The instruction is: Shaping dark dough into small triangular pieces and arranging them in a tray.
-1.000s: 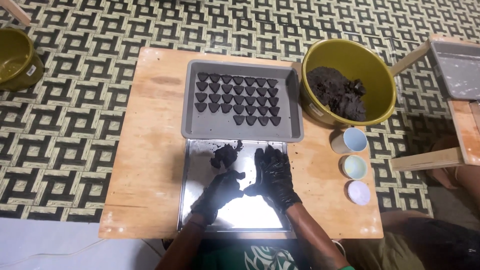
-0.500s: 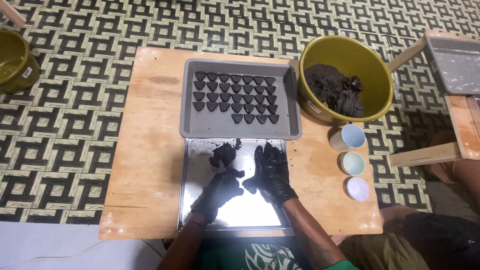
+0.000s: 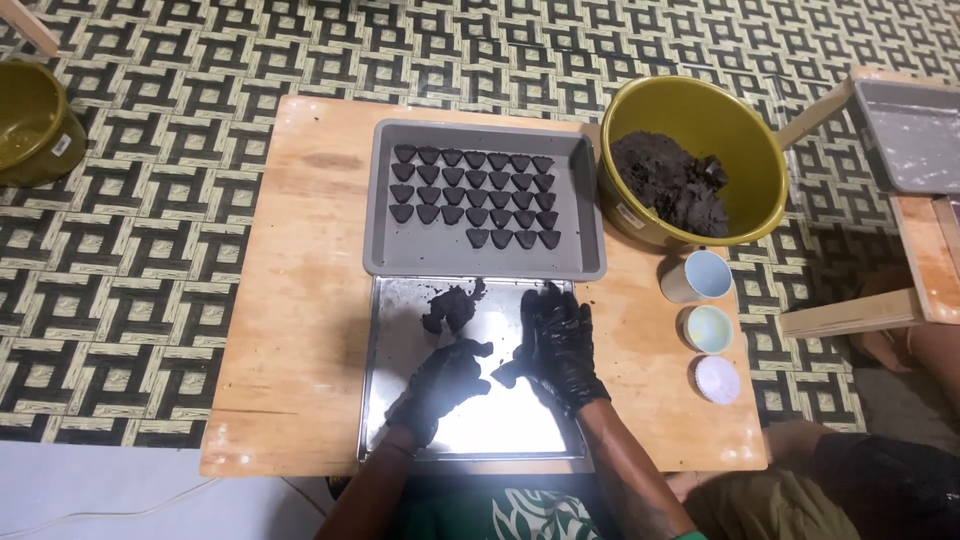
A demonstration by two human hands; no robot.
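Hands barely shifted since a second ago, left hand point(image 3: 440, 385) and right hand point(image 3: 558, 345) in black gloves, close together over shiny metal sheet point(image 3: 400, 310), fingers loosely spread, grip on anything unclear, dark lump point(image 3: 452, 305) just beyond left hand, grey tray point(image 3: 390, 250) of dark pieces behind, yellow bowl point(image 3: 740, 130) right.

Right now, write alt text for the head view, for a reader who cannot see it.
Two black-coated hands, left and right, work a dark lump on a shiny metal sheet on a wooden table. Beyond it, a grey tray holds rows of small dark pieces, beside a yellow bowl of dark mix.
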